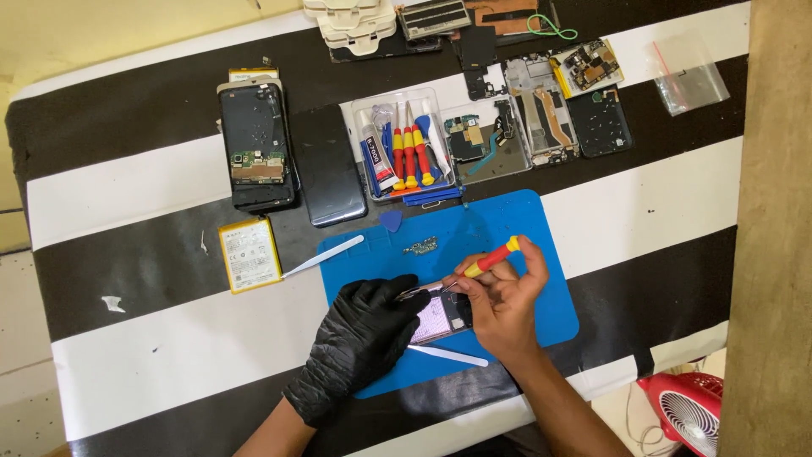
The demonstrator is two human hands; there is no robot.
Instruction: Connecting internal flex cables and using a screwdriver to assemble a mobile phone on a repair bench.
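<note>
- Phone (438,317) lies open, back up, on the blue mat (541,254), near the mat's front edge and between the two hands.
- Its long axis runs roughly left to right, a little tilted; much of it is covered by the hands, so the ends cannot be made out.
- Left hand (364,334), in a black glove, rests on the phone's left end, fingers curled down onto it and pressed together.
- Right hand (499,296), bare, sits at the phone's right end; thumb and fingers pinch a red-and-yellow screwdriver (491,259).
- Screwdriver slants from upper right down to lower left; its tip meets the phone's upper edge, just beside the gloved fingertips.
- Right hand is the nearer to the tip's contact point; left hand only steadies.
- White spudger (448,355) lies on the mat just in front of the phone; a small circuit board (420,246) and a blue pick (391,221) lie behind it.
- Further out: tool tray (404,152), yellow battery (249,255), a second spudger (326,255), other opened phones on the striped table (127,203).
- Red fan (689,410) at the lower right, off the table.
</note>
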